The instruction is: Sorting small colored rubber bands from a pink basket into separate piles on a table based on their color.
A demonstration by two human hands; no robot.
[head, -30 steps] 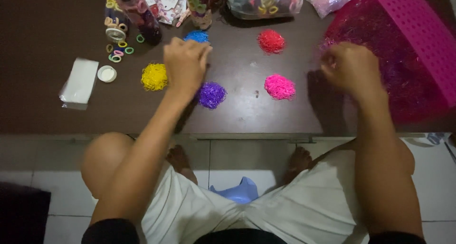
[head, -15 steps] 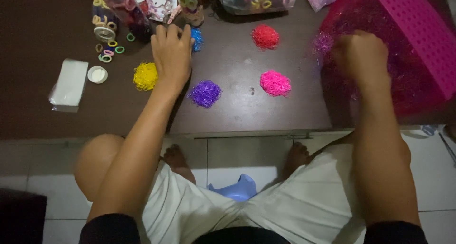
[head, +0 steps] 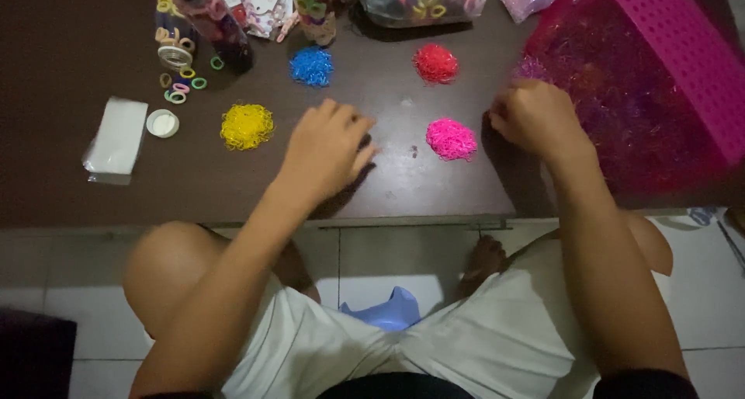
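Pink pile (head: 451, 139) — round, no long axis — between left hand (head: 326, 149), right hand (head: 531, 118).

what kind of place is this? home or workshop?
Probably a home: a low dark table over white tiled floor, sorted piles of small elastic bands like the yellow pile, and a pink basket.

pink band pile (head: 451, 139) | loose heap | on table | just beside right hand (head: 534, 118)

White shorts (head: 434, 345) — black sleeves (head: 648, 385).
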